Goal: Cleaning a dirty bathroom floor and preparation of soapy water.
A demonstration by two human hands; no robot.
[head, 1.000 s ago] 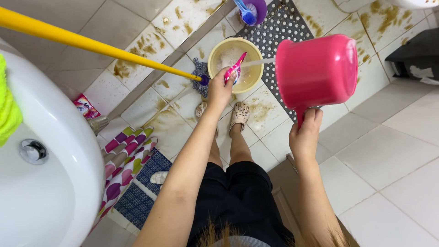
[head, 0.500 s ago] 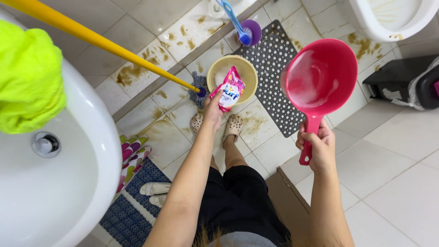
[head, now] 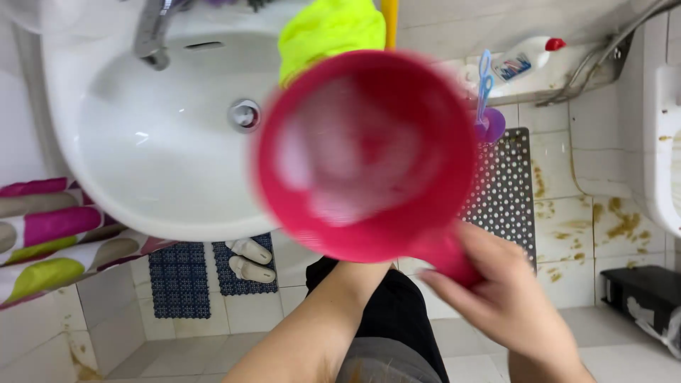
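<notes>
Fingers of the right hand are clasping the blurred pink scoop beside the white sink; the scoop is hiding the left hand, grip unknowable

A red scoop, blurred, fills the middle of the view and blocks most of what lies behind it. The right hand grips its handle at five o'clock; the left forearm rises from six o'clock and passes behind the scoop. At ten o'clock the white sink lies open, its bowl bare around the drain, with the tap standing at its far edge at eleven. A yellow-green cloth crowds twelve o'clock, touching the scoop's rim in view. At two o'clock a bottle and a blue brush stand close together. The perforated mat at three o'clock lies bare. A patterned curtain closes off eight o'clock.
</notes>
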